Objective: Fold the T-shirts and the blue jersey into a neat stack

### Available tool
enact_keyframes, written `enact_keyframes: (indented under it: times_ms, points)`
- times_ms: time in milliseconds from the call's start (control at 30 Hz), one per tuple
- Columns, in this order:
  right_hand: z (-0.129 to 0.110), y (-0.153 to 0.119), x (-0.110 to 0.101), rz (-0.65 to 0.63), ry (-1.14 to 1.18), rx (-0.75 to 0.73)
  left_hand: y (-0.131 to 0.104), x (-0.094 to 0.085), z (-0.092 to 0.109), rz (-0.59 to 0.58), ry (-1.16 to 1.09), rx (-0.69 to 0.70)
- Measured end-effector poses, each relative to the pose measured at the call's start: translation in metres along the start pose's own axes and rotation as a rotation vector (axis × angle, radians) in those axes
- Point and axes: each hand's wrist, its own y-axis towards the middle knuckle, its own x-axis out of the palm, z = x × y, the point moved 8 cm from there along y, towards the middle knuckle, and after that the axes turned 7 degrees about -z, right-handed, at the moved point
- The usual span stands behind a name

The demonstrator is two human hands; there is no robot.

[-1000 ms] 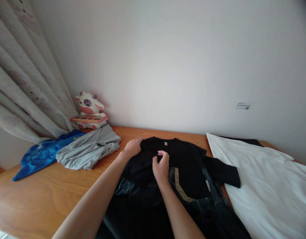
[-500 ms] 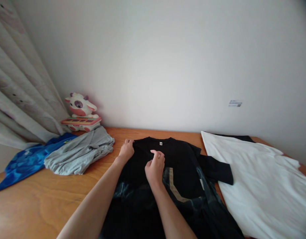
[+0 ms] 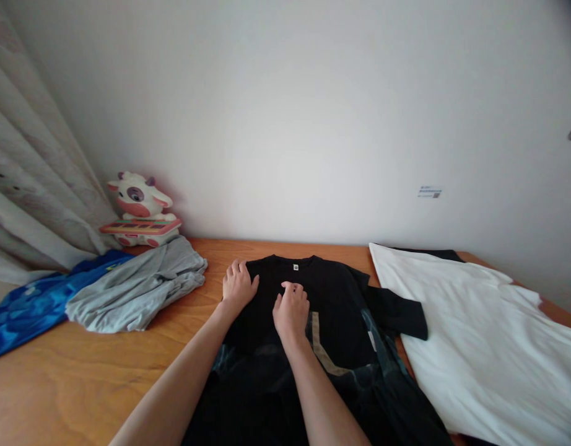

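Left-hand grip: left hand (image 3: 239, 285) loosely open, thumb apart from the fingers, laid on the left-side shoulder of the black fabric T-shirt (image 3: 334, 288).
Right-hand grip: right hand (image 3: 291, 310) half closed, fingers curled over the chest; whether cloth is pinched cannot be told.
Obscured areas: forearms (image 3: 190, 368) cover part of the front; the lower portion merges with dark patterned fabric (image 3: 383, 347).
Shirt axis: collar toward the wall (image 3: 285, 124), length running toward the person.
Shirt position: on the brown wooden counter (image 3: 95, 384), beside a spread white fabric garment (image 3: 480, 334).
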Motion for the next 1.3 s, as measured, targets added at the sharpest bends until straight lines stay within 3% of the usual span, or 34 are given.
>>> enact_keyframes:
  times_ms: [167, 333, 533, 867, 1200, 1300]
  points:
    - [0.003, 0.004, -0.004, 0.0, 0.132, -0.007, 0.005, 0.018, 0.006, -0.102, 0.023, -0.014]
    - [-0.01, -0.001, -0.014, 0.054, 0.065, -0.08, 0.011, 0.036, 0.014, -0.182, 0.012, 0.039]
    - [-0.034, -0.014, 0.002, -0.183, 0.019, -0.272, 0.015, 0.042, 0.014, -0.207, 0.011, 0.148]
    - [-0.039, -0.034, 0.019, -0.355, -0.091, -0.168, 0.022, 0.038, 0.008, -0.233, -0.008, 0.091]
    - [-0.05, -0.036, 0.029, -0.389, -0.067, -0.076, 0.035, 0.041, -0.001, -0.204, 0.019, 0.126]
    - [-0.049, -0.033, 0.026, -0.354, -0.011, -0.076, 0.035, 0.038, -0.006, -0.129, 0.001, 0.093]
